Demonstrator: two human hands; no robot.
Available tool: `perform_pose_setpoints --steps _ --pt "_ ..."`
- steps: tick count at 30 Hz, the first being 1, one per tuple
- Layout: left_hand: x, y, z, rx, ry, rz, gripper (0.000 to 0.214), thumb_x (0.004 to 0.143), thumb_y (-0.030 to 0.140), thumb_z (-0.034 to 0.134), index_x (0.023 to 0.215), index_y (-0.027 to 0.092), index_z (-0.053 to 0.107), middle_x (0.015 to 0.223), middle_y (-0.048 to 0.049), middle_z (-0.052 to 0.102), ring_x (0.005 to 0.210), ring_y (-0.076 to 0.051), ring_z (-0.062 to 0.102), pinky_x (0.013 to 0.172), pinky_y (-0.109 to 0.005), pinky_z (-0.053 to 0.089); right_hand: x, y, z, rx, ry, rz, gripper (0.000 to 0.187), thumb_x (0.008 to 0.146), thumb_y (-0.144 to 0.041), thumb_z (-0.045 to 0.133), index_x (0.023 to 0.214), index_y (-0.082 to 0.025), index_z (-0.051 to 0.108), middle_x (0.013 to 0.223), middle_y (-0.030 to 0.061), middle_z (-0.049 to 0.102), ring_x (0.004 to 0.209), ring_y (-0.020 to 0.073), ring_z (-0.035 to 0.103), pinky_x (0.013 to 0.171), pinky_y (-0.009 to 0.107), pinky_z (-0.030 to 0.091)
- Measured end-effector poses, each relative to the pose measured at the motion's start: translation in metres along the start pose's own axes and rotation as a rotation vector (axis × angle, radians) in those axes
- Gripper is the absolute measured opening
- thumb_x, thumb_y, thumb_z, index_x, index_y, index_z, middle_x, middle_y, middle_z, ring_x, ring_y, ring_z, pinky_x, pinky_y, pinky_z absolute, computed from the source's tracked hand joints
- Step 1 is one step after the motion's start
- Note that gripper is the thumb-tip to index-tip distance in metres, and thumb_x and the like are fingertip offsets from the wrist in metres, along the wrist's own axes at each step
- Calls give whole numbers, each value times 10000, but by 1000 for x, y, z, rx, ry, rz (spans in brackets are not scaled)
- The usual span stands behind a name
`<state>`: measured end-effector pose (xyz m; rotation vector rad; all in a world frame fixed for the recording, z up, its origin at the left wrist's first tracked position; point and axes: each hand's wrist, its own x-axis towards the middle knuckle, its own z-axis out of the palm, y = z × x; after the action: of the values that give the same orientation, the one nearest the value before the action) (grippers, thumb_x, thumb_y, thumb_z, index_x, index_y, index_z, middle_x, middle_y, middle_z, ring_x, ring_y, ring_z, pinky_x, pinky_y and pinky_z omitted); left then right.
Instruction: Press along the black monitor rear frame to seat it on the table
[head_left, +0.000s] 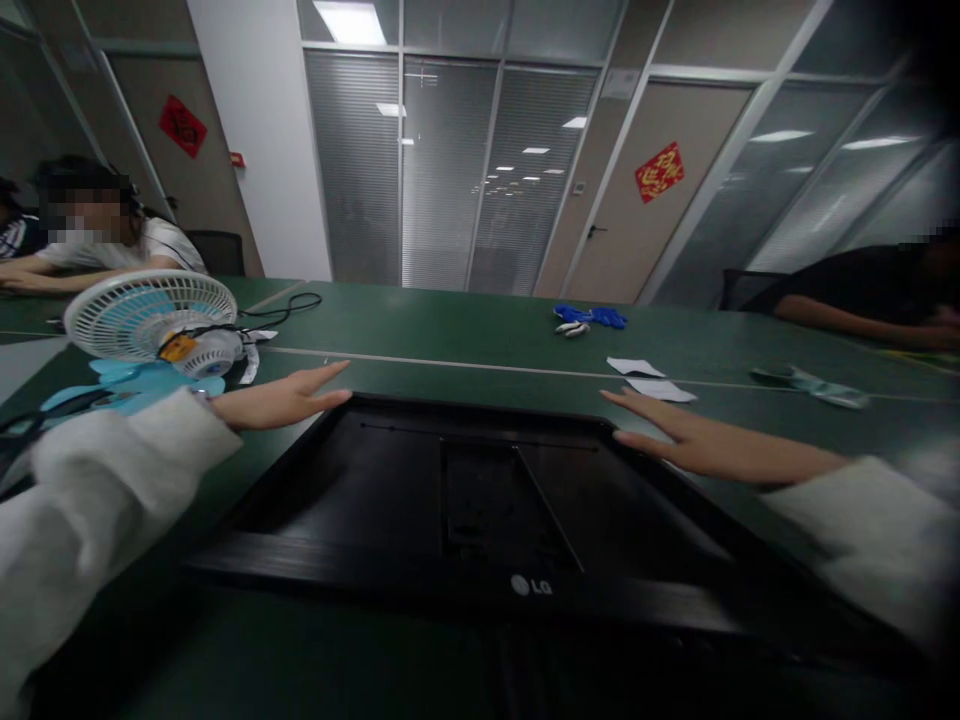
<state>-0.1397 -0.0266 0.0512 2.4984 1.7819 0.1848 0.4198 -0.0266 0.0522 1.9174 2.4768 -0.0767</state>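
Observation:
A black LG monitor housing (337,550) lies on the green table in front of me, its logo edge toward me. A raised rim surrounds its inside, and a rectangular frame sits in the middle. Beside the far left corner is my left hand (281,398), open with fingers stretched forward. My right hand (697,440) is at the far right corner, also open, its fingers pointing inward. Both thumbs are close to the rim; whether they press on it I cannot tell. Neither hand holds anything.
A white fan head (214,352) and blue fan blades (131,385) lie at left. Blue gloves (592,316), white papers (652,380) and a crumpled packet (814,386) are farther back on the table (435,320). People sit at both sides.

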Motion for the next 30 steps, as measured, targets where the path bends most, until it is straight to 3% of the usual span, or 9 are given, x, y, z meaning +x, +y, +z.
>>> perform_pose_setpoints --steps 3,7,10,14,17,19,24,27,30 --pt "29 4 15 -13 -18 -19 591 977 528 539 1461 210 422 1555 -129 373 1410 -339 383 1151 -615 268 32 -18 28 -18 -34 35 576 939 -480 563 1421 -189 447 1470 134 392 1333 283 418 1101 554 369" --pt "47 9 41 -28 -75 11 518 972 436 590 1421 211 464 1533 -120 392 1388 -339 403 1131 -613 311 39 -28 52 -40 -110 57 553 940 -477 561 1399 -184 467 1444 129 419 1312 275 436 1092 548 379" --pt "52 12 49 -44 -158 58 482 966 411 609 1387 207 496 1485 -117 445 1331 -323 467 1094 -591 377 41 -25 48 -47 -178 43 550 942 -483 557 1394 -182 472 1427 128 436 1296 269 453 1083 542 390" --pt "70 11 33 -64 -271 96 414 971 394 609 1325 190 543 1393 -111 527 1234 -287 552 1030 -539 461 58 -26 30 -66 -225 38 504 937 -472 571 1335 -167 516 1355 120 495 1225 242 507 1035 501 445" --pt "90 20 20 -61 -324 109 387 974 410 602 1284 181 569 1333 -104 569 1173 -269 591 995 -510 492 76 -49 30 -86 -160 55 481 939 -474 565 1312 -171 534 1361 118 492 1236 241 497 1051 502 429" --pt "101 36 22 -52 -302 118 400 974 419 598 1294 183 563 1343 -105 562 1178 -274 586 995 -512 490 82 -74 40 -88 -62 51 502 943 -483 553 1341 -180 515 1403 123 458 1275 254 466 1077 522 399" --pt "102 84 61 -29 -173 132 481 966 427 606 1379 205 500 1454 -117 471 1293 -315 502 1067 -579 412 78 -131 72 -55 112 -49 513 941 -474 562 1353 -174 502 1384 123 471 1250 251 487 1050 511 429" --pt "93 97 82 -11 -104 121 547 966 455 592 1438 223 443 1540 -120 373 1393 -352 386 1133 -635 292 74 -141 77 -28 168 -113 509 943 -469 559 1354 -175 501 1394 124 463 1260 253 480 1056 514 424" --pt "89 98 88 -14 -80 205 567 971 458 581 1465 236 413 1584 -113 310 1438 -359 315 1164 -645 217 76 -140 73 6 167 -225 512 946 -462 556 1373 -186 491 1427 124 438 1295 262 451 1087 533 390"
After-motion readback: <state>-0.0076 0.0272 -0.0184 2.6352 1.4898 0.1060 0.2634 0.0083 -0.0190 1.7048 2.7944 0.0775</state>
